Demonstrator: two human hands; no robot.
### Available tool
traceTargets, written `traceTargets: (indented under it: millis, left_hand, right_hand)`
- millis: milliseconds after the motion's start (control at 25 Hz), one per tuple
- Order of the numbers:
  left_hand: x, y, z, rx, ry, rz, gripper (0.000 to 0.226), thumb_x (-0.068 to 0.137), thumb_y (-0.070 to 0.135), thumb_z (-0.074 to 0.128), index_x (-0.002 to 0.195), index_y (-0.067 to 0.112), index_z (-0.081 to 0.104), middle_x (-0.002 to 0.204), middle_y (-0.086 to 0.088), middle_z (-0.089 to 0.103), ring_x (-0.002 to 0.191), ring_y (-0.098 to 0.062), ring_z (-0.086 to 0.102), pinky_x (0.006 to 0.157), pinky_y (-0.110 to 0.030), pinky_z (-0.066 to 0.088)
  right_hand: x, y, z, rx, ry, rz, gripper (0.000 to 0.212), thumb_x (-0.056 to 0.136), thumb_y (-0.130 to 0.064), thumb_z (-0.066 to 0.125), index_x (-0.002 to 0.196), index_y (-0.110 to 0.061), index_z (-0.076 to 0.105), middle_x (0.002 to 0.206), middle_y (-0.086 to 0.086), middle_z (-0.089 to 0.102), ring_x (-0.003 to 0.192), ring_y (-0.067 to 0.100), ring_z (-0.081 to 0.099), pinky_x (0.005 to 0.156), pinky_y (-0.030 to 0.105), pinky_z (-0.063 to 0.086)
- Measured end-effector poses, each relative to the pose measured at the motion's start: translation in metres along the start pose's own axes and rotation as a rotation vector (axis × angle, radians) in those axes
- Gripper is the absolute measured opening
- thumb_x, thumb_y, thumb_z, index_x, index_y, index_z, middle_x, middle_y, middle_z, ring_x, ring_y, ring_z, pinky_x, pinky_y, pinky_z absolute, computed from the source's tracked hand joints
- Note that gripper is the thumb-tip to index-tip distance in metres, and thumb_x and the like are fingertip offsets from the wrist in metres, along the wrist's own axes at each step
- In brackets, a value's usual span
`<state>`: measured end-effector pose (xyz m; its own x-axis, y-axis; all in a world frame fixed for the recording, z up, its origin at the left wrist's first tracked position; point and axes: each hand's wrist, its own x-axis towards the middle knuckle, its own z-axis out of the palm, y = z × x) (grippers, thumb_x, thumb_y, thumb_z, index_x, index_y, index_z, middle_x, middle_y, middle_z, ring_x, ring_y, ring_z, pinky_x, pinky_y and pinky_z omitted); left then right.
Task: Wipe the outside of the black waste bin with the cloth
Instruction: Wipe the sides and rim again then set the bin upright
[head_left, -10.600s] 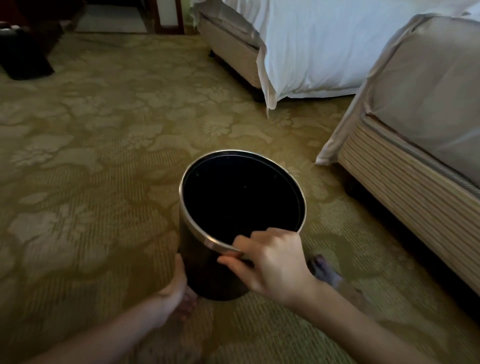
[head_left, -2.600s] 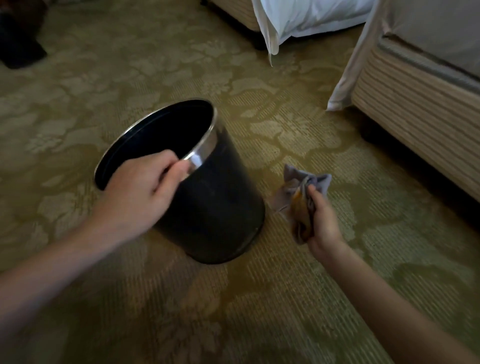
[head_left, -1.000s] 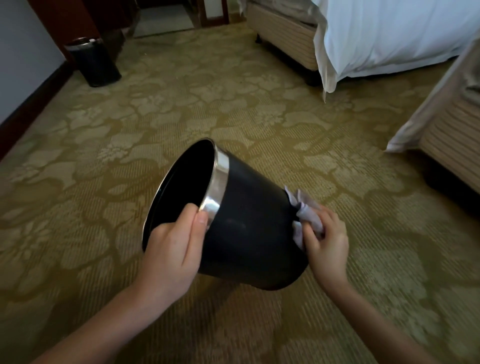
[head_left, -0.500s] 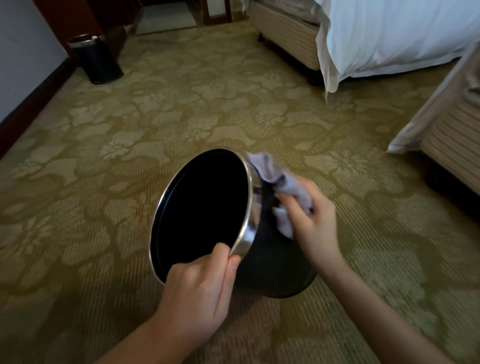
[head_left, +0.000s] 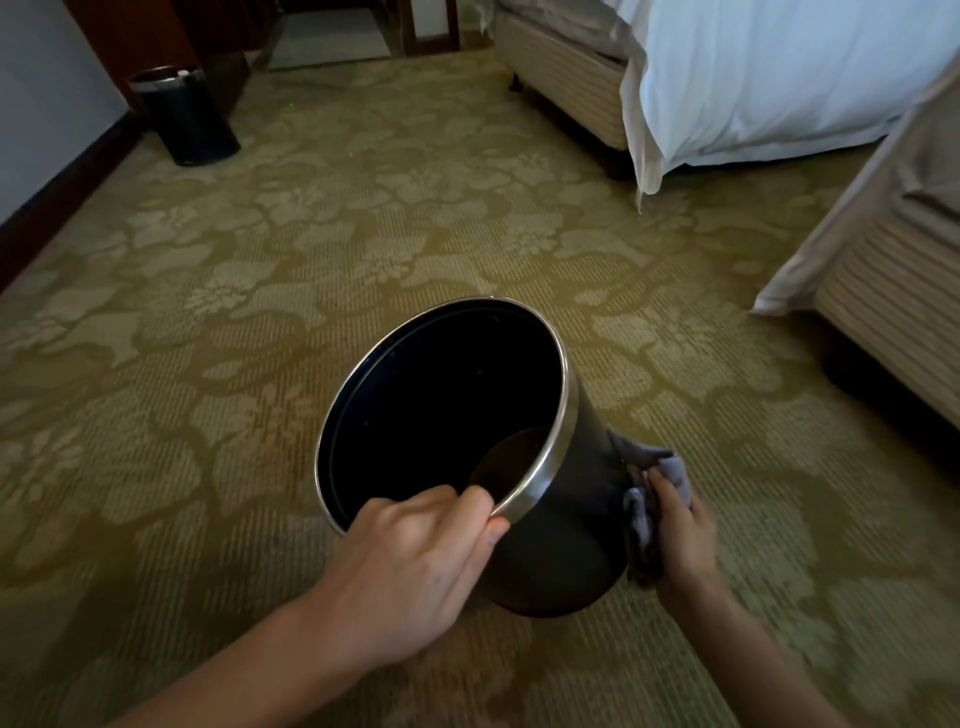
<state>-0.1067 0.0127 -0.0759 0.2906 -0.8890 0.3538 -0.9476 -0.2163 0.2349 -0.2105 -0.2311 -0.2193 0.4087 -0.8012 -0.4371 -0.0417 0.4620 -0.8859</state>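
The carpet (head_left: 249, 322) lies open to the left and ahead of the person, so there seems ample room to turn or roll things that way. Two beds close off the right: the white-sheeted bed (head_left: 753, 78) further back and the nearer bed (head_left: 893, 296), whose base edge leaves that side tighter for wide strokes. The black waste bin (head_left: 561, 551) sits on the carpet just in front of the person, tilted with its mouth up and leftward, probably to bare its right wall for wiping. A second bin (head_left: 182, 119) stands well apart by the wall. The left hand (head_left: 410, 566) is clamped on the metal rim (head_left: 563, 415), fingers hooked over it, steadying the tilt. The right hand (head_left: 685, 540) grips the bunched cloth (head_left: 644, 499) and presses it against the bin's right side
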Motion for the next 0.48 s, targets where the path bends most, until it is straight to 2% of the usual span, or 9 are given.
traceTargets:
  millis: [40, 80, 160, 240, 360, 400, 480]
  left_hand:
    - [-0.001, -0.002, -0.001, -0.004, -0.018, 0.017, 0.028, 0.104, 0.031, 0.028, 0.085, 0.022, 0.046, 0.063, 0.01, 0.05, 0.052, -0.003, 0.045, 0.04, -0.022, 0.038]
    - [-0.004, -0.004, -0.002, -0.019, -0.025, 0.026, 0.027, 0.104, 0.032, 0.028, 0.084, 0.024, 0.045, 0.063, 0.011, 0.049, 0.052, -0.002, 0.044, 0.04, -0.021, 0.037]
    - [-0.017, -0.011, -0.005, -0.112, 0.007, 0.006, 0.028, 0.103, 0.034, 0.03, 0.08, 0.025, 0.044, 0.065, 0.016, 0.048, 0.052, -0.001, 0.045, 0.042, -0.021, 0.036]
    - [-0.029, -0.021, -0.018, -0.254, 0.016, -0.09, 0.04, 0.102, 0.04, 0.032, 0.076, 0.02, 0.054, 0.069, 0.016, 0.052, 0.057, -0.001, 0.051, 0.045, -0.028, 0.041]
    - [-0.027, -0.026, -0.044, -0.289, 0.024, -0.235, 0.058, 0.099, 0.052, 0.03, 0.076, 0.013, 0.065, 0.073, 0.002, 0.064, 0.066, -0.013, 0.063, 0.057, -0.039, 0.047]
    - [-0.019, -0.026, -0.051, -0.348, 0.026, -0.314, 0.057, 0.097, 0.055, 0.032, 0.08, 0.013, 0.067, 0.074, -0.002, 0.067, 0.069, -0.017, 0.065, 0.06, -0.041, 0.049]
    - [0.001, -0.033, -0.054, -0.584, 0.148, -0.617, 0.048, 0.097, 0.051, 0.04, 0.084, 0.015, 0.069, 0.077, -0.005, 0.07, 0.07, -0.016, 0.067, 0.064, -0.037, 0.049]
  right_hand:
    - [0.001, 0.004, -0.004, 0.093, -0.019, 0.102, 0.031, 0.102, -0.026, 0.055, 0.112, 0.0, 0.068, 0.092, 0.015, 0.071, 0.084, 0.023, 0.069, 0.082, 0.038, 0.054]
    - [0.0, 0.006, -0.006, 0.182, -0.041, 0.209, 0.033, 0.102, -0.029, 0.054, 0.108, 0.0, 0.068, 0.084, 0.012, 0.07, 0.076, 0.02, 0.069, 0.078, 0.036, 0.055]
    - [-0.005, 0.008, -0.007, 0.249, -0.08, 0.292, 0.031, 0.099, -0.034, 0.056, 0.086, -0.008, 0.067, 0.064, 0.004, 0.065, 0.059, 0.013, 0.067, 0.063, 0.03, 0.055]
    - [-0.014, 0.007, -0.006, 0.202, -0.077, 0.195, 0.022, 0.096, -0.029, 0.062, 0.085, -0.011, 0.067, 0.064, 0.002, 0.067, 0.06, 0.014, 0.066, 0.061, 0.031, 0.052]
    - [-0.037, -0.005, 0.005, 0.056, -0.098, -0.066, 0.012, 0.096, -0.015, 0.061, 0.09, -0.011, 0.07, 0.078, 0.008, 0.069, 0.08, 0.023, 0.066, 0.072, 0.038, 0.051]
    - [-0.045, -0.008, 0.008, 0.016, -0.109, -0.128, 0.012, 0.096, -0.013, 0.061, 0.091, -0.009, 0.07, 0.081, 0.012, 0.069, 0.083, 0.024, 0.066, 0.074, 0.039, 0.051]
    - [-0.059, -0.013, 0.016, -0.017, -0.14, -0.178, 0.012, 0.095, -0.012, 0.06, 0.092, -0.006, 0.07, 0.084, 0.017, 0.07, 0.084, 0.021, 0.067, 0.076, 0.039, 0.051]
